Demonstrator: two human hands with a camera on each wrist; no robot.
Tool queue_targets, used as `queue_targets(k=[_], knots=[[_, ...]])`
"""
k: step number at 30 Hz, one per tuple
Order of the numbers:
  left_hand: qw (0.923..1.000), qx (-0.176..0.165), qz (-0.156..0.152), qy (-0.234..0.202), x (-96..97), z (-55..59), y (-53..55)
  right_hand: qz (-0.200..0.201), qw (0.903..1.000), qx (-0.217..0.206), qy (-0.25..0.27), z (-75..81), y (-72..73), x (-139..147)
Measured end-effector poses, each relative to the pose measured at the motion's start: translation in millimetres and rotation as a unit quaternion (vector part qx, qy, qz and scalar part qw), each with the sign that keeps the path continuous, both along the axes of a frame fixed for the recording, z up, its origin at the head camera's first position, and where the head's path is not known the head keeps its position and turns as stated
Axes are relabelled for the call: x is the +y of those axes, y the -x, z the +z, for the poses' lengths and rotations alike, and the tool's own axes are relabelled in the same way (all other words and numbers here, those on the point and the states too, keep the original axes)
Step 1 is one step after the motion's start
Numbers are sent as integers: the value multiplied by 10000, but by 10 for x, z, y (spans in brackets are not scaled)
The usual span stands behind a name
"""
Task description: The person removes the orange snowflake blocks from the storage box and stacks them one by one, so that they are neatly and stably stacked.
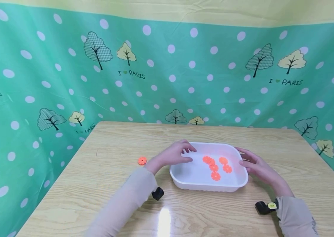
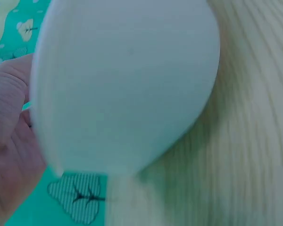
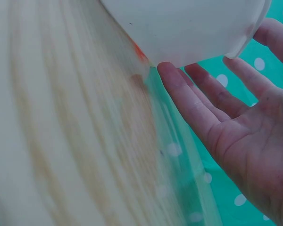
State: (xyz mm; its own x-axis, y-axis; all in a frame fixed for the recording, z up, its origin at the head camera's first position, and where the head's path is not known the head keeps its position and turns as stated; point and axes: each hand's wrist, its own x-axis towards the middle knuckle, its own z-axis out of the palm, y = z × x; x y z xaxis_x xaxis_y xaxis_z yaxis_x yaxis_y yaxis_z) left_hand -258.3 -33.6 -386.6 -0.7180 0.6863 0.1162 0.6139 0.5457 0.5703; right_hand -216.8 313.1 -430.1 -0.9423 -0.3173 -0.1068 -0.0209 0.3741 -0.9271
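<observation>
L sleeve (image 1: 125, 200) blurry, cut @ btm; yellow tag (image 1: 272, 206) txt illeg.; tray (image 2: 127, 84) cut, wrist views.

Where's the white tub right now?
In the head view, the white tub is right of centre, between the left hand and right hand, with an orange disc farther left.

A basin (image 1: 205, 188) stood on the table (image 1: 93, 174). Several discs (image 1: 215, 176) lay inside it, from its middle toward its right side, some overlapping. On the table, left of the basin and apart from it, lay a single disc (image 1: 142, 161). The left grip (image 1: 176, 153) was over the basin's left end; the right grip (image 1: 257, 166) touched its right end. Behind the basin, beyond the table, hung a curtain (image 1: 181, 98).
</observation>
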Motion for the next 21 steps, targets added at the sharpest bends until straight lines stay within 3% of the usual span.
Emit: queue_targets(k=[11,21], knots=[[9993,-100,-351,72,410,-91,-108,-13,10000,-7,-24,-4,-4,2],[9971,-457,-570,236,613,-150,-157,26,10000,10,15,25,-10,3]])
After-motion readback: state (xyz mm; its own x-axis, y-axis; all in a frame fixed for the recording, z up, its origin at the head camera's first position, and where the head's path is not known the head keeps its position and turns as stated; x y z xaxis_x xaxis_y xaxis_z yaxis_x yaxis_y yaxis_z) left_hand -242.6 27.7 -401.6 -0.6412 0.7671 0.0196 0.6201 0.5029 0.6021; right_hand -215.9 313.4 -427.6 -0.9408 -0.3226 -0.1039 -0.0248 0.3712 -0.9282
